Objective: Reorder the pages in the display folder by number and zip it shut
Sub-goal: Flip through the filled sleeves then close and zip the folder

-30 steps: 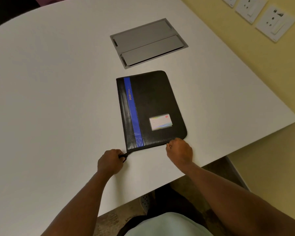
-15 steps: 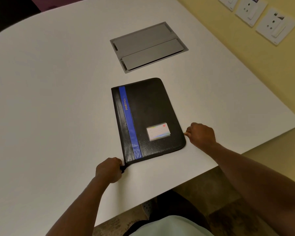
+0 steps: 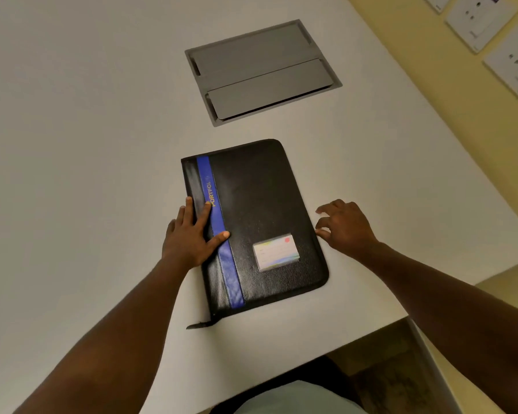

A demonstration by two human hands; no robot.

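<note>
Closed and flat, the black display folder (image 3: pixel 260 222) with its blue stripe (image 3: pixel 219 231) lies on the white table (image 3: pixel 72 174), near the table's front edge and toward its right side. A person's left hand (image 3: pixel 189 237) rests palm-down on the folder's left, spine side, fingers straight and slightly spread across the stripe. The right hand (image 3: pixel 346 227) sits just beside the folder's right edge, fingers loosely curled with their tips by the zip line, holding nothing. A zip pull tab (image 3: pixel 198 325) trails from the folder's near-left corner. A grey cable hatch (image 3: pixel 262 71) lies beyond the folder.
</note>
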